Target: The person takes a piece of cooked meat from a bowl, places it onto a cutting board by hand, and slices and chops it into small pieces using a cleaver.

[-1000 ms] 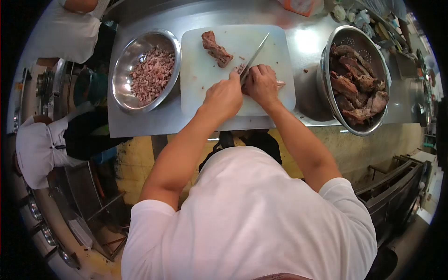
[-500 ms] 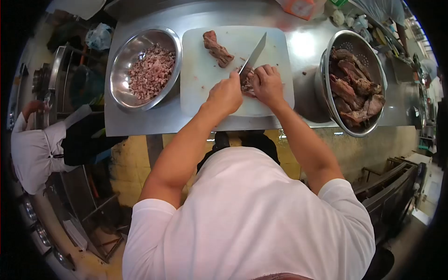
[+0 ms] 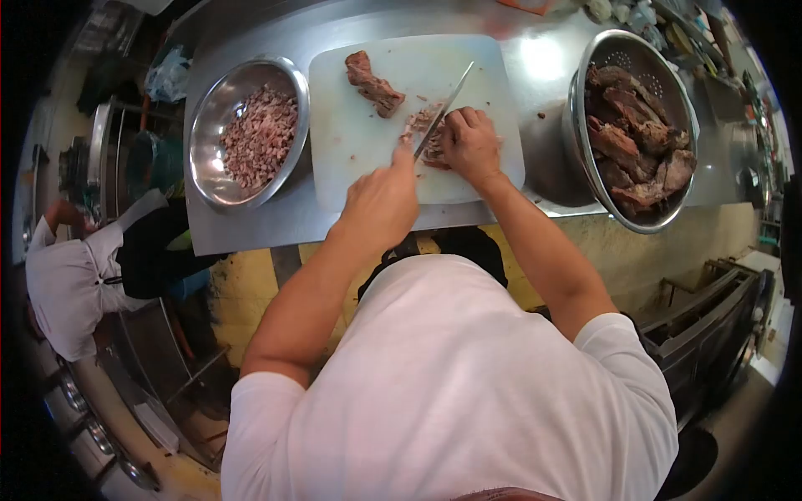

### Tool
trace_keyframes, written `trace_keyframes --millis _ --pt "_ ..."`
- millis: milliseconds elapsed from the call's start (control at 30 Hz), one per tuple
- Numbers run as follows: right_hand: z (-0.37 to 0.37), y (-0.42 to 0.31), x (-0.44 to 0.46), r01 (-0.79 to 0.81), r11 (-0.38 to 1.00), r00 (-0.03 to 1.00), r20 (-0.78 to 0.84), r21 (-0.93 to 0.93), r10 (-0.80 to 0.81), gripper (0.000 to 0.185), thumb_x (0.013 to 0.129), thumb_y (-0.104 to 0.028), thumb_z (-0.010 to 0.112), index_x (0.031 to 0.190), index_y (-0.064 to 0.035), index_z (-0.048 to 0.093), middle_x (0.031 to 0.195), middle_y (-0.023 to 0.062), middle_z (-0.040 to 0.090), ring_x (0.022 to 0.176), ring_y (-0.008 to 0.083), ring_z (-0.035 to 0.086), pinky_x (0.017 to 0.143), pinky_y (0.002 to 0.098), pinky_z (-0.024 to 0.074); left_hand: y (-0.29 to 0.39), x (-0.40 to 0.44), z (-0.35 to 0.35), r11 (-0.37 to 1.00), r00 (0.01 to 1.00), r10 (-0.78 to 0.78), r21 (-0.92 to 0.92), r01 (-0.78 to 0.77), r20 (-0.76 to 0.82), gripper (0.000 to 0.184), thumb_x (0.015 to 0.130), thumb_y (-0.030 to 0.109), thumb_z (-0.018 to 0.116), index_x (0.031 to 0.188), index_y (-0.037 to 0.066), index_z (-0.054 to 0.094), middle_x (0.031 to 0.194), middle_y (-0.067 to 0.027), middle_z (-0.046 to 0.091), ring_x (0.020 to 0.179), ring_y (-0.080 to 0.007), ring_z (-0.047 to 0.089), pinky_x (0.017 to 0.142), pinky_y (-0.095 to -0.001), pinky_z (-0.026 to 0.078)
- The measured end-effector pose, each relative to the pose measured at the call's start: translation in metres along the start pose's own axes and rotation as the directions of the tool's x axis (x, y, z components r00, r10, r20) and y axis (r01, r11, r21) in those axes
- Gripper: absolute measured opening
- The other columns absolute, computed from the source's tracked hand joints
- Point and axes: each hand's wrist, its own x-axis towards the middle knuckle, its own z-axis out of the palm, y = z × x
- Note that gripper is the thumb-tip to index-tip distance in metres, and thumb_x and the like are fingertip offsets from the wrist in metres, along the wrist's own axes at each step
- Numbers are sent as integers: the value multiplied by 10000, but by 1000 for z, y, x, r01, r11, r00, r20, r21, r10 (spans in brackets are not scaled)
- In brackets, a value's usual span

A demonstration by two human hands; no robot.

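Observation:
My left hand (image 3: 382,203) is closed round the handle of a knife (image 3: 447,107), its blade slanting up and to the right. Curled fingers of my right hand (image 3: 473,145) press on a piece of meat (image 3: 433,154) right beside the blade, partly hiding it. Small chopped bits lie on the blade's left side. All this is on a white cutting board (image 3: 359,179). Farther back on the board lies a longer strip of cooked meat (image 3: 373,83), touched by neither hand.
A steel bowl (image 3: 203,159) of chopped meat stands left of the board. On the right, a steel colander (image 3: 576,125) holds large meat pieces, reaching past the front edge of the steel table (image 3: 547,179). Another person (image 3: 75,275) in white is at far left.
My left hand and the knife handle have come down and left, and the blade has shifted left across the meat. More chopped bits show beside it. The whole view has shifted slightly.

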Motion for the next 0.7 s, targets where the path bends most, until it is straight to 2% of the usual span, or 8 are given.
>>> trace_keyframes --millis 133,233,300,433,500,533,633,700 --pt "3 -1 0 -5 1000 1000 -11 15 5 162 792 -87 713 939 -69 648 951 119 628 925 348 607 823 464 500 -8 25 37 996 997 -63 -64 61 -40 197 893 -2 516 1074 -49 456 906 -359 676 906 -547 666 868 -616 499" --pt "-1 -2 3 3 1000 1000 -15 20 -3 170 800 -93 713 952 -62 645 956 121 629 932 350 609 830 464 502 -2 43 21 997 990 45 -50 -52 -137 221 880 -15 523 1082 -55 443 911 -376 672 913 -562 662 864 -622 495" --pt "0 0 -2 -8 1000 1000 -21 14 9 162 807 -92 711 951 -56 644 958 122 629 931 352 608 830 465 504 6 14 -1 1000 1000 5 1 -5 -15 236 872 -24 529 1091 -73 453 913 -387 669 915 -564 661 855 -617 502" --pt "0 -5 -6 -20 1000 999 -32 14 20 160 812 -89 707 955 -53 644 959 127 627 934 353 608 830 463 506 -8 16 39 997 997 -79 3 78 18 232 874 -21 530 1089 -75 460 904 -380 673 911 -562 663 845 -610 509" --pt "-2 -3 -3 -30 1000 999 -19 1 30 160 814 -89 703 958 -53 643 964 133 623 935 358 605 831 462 507 2 47 35 998 990 57 -34 -62 -130 238 880 -15 528 1098 -80 458 896 -379 674 905 -560 666 846 -613 508" --pt "-3 -4 -5 -21 1000 1000 -13 3 21 160 814 -89 703 958 -53 643 964 133 623 935 358 605 831 462 507 2 40 31 998 990 48 -40 -54 -135 238 880 -15 528 1098 -80 458 896 -379 674 905 -560 666 846 -613 508" --pt "-2 -1 -5 -43 999 999 -27 -12 42 166 815 -94 703 964 -50 641 968 140 619 934 363 602 837 463 506 -1 20 15 995 992 101 13 -100 -81 229 883 -12 519 1091 -84 455 900 -387 672 903 -564 663 852 -621 505" --pt "2 0 -7 -32 999 998 -62 7 33 170 812 -95 704 962 -48 637 971 144 618 935 365 598 844 469 503 -3 2 22 998 999 -38 -46 39 17 225 883 -14 510 1088 -93 462 903 -390 670 900 -560 665 852 -624 504"
